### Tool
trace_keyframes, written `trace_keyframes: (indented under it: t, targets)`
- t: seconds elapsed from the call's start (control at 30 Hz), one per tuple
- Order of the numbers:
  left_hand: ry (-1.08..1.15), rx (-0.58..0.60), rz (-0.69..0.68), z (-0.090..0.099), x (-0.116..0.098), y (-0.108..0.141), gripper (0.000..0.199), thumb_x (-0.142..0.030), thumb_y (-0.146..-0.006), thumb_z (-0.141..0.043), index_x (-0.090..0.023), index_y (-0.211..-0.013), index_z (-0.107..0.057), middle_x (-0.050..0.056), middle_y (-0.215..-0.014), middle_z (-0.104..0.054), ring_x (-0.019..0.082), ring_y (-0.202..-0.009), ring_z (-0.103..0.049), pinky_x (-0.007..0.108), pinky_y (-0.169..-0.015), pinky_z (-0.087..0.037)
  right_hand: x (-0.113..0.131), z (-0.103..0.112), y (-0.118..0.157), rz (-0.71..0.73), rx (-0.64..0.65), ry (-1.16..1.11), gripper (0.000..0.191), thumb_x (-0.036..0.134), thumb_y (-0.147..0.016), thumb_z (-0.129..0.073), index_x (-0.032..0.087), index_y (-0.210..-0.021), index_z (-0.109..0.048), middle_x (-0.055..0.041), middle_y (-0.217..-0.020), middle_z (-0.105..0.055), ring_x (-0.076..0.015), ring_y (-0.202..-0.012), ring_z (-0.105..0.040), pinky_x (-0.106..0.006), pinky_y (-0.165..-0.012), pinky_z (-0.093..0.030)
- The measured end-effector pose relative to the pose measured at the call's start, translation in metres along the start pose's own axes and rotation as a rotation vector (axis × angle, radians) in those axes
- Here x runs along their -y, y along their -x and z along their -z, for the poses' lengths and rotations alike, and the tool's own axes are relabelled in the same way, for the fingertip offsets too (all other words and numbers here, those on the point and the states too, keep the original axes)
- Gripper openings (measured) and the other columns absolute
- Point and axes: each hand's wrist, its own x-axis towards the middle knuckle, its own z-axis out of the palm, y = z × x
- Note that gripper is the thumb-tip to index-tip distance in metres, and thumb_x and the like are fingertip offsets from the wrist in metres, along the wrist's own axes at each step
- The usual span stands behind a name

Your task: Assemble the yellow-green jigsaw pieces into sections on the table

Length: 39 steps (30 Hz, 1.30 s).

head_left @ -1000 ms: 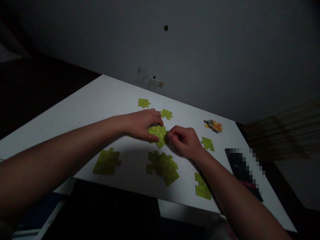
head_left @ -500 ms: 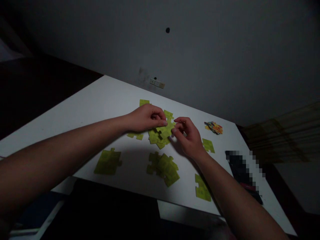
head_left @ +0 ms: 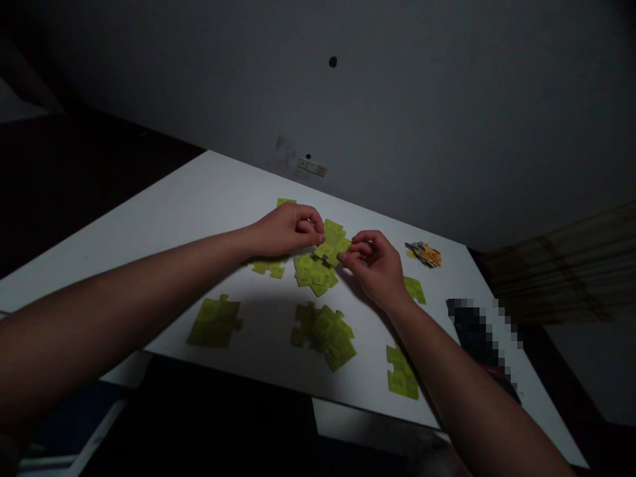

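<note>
Puzzle piece (head_left: pixel 332 248) shifted toward surface (head_left: pixel 199 192) far edge; left fingers (head_left: pixel 320 238), right fingers (head_left: pixel 342 257) clamped on opposite sides, likely for steadying.

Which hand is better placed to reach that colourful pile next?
Probably the right hand: it's nearer the colourful pile, while the left hand is across the held green piece.

On the desk (head_left: pixel 163 218), a central heap of puzzle pieces (head_left: pixel 314 274); before it, a second heap (head_left: pixel 335 334). At near left, a lone piece (head_left: pixel 213 322); at near right, another piece (head_left: pixel 403 379). Far right, a picture-piece cluster (head_left: pixel 427 255). Behind the desk, on the wall (head_left: pixel 422 119), a socket strip (head_left: pixel 312 166).
</note>
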Motion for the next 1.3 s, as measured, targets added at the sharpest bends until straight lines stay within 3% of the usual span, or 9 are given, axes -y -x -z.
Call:
trace_keyframes:
  t: [0.23,0.37,0.57,0.67,0.8,0.9,1.03,1.2,1.3]
  targets:
    - [-0.057,0.053,0.002,0.002,0.004,0.0,0.03,-0.038,-0.087,-0.086,-0.023,-0.108,-0.072,0.003,-0.087,-0.085,0.017,-0.071,-0.072,0.03,-0.067,-0.054,0.006,0.002,0.0,-0.052,-0.033,0.053,0.05,0.071,-0.093,-0.092,0.033,-0.106,-0.062,0.0001,-0.078,-0.081,-0.0256,-0.073,-0.079,-0.044,-0.078,-0.068]
    - [-0.055,0.045,0.006,0.002,0.006,-0.001,0.03,-0.035,-0.087,-0.084,-0.023,-0.112,-0.071,0.004,-0.089,-0.086,0.018,-0.072,-0.074,0.032,-0.068,-0.056,0.006,0.002,0.0,-0.047,-0.016,0.021,0.043,0.068,-0.098,-0.087,0.032,-0.108,-0.067,0.0021,-0.075,-0.077,-0.0242,-0.071,-0.077,-0.043,-0.08,-0.069]
    - [-0.067,0.072,-0.005,0.002,0.008,-0.001,0.028,-0.037,-0.091,-0.084,-0.022,-0.112,-0.072,0.003,-0.086,-0.085,0.019,-0.075,-0.075,0.033,-0.072,-0.059,0.006,0.004,0.003,0.08,0.014,0.109,0.035,0.057,-0.095,-0.093,0.029,-0.112,-0.082,-0.0066,-0.109,-0.085,-0.0254,-0.089,-0.079,-0.045,-0.09,-0.068]
    - [-0.095,0.138,-0.025,0.0,0.007,0.0,0.031,-0.043,-0.094,-0.086,-0.021,-0.113,-0.075,0.005,-0.092,-0.087,0.02,-0.082,-0.079,0.033,-0.076,-0.059,0.007,0.01,0.0,0.102,0.029,0.158,0.041,0.053,-0.093,-0.094,0.028,-0.124,-0.085,-0.003,-0.098,-0.081,-0.0231,-0.084,-0.073,-0.041,-0.082,-0.063]
    - [-0.234,0.153,-0.105,0.002,0.005,0.001,0.03,-0.045,-0.099,-0.082,-0.02,-0.115,-0.081,0.008,-0.105,-0.09,0.023,-0.096,-0.083,0.035,-0.089,-0.062,0.009,0.035,-0.012,0.068,-0.006,0.245,0.042,0.051,-0.097,-0.087,0.03,-0.133,-0.085,0.0004,-0.09,-0.075,-0.0231,-0.078,-0.067,-0.038,-0.073,-0.059]
    - [-0.433,0.16,-0.194,0.007,0.004,0.003,0.027,-0.035,-0.099,-0.078,-0.021,-0.12,-0.086,0.01,-0.117,-0.091,0.026,-0.108,-0.083,0.039,-0.101,-0.06,0.01,0.062,-0.019,0.005,0.006,0.383,0.03,0.044,-0.094,-0.087,0.029,-0.12,-0.088,-0.0016,-0.088,-0.078,-0.0241,-0.075,-0.069,-0.038,-0.07,-0.058]
    - [-0.566,0.218,-0.268,0.011,0.005,0.005,0.036,-0.029,-0.095,-0.076,-0.023,-0.129,-0.088,0.013,-0.132,-0.089,0.03,-0.125,-0.081,0.043,-0.117,-0.056,0.015,0.093,-0.019,-0.13,0.198,0.455,0.015,0.034,-0.088,-0.088,0.024,-0.097,-0.08,-0.0036,-0.078,-0.078,-0.0213,-0.066,-0.067,-0.036,-0.062,-0.049]
    - [-0.65,0.326,-0.293,0.011,0.007,0.005,0.06,-0.05,-0.091,-0.087,-0.021,-0.144,-0.084,0.019,-0.142,-0.084,0.035,-0.133,-0.076,0.047,-0.122,-0.055,0.029,0.123,-0.012,-0.195,0.417,0.567,0.038,0.021,-0.089,-0.081,0.022,-0.126,-0.085,-0.0012,-0.069,-0.074,-0.0203,-0.057,-0.06,-0.038,-0.058,-0.041]
    - [-0.703,0.35,-0.293,0.011,0.007,0.005,0.067,-0.059,-0.087,-0.093,-0.023,-0.142,-0.085,0.019,-0.139,-0.084,0.037,-0.13,-0.075,0.048,-0.118,-0.056,0.031,0.136,-0.013,-0.19,0.486,0.684,0.03,0.014,-0.087,-0.079,0.024,-0.113,-0.09,-0.0022,-0.069,-0.073,-0.0214,-0.06,-0.063,-0.04,-0.064,-0.044]
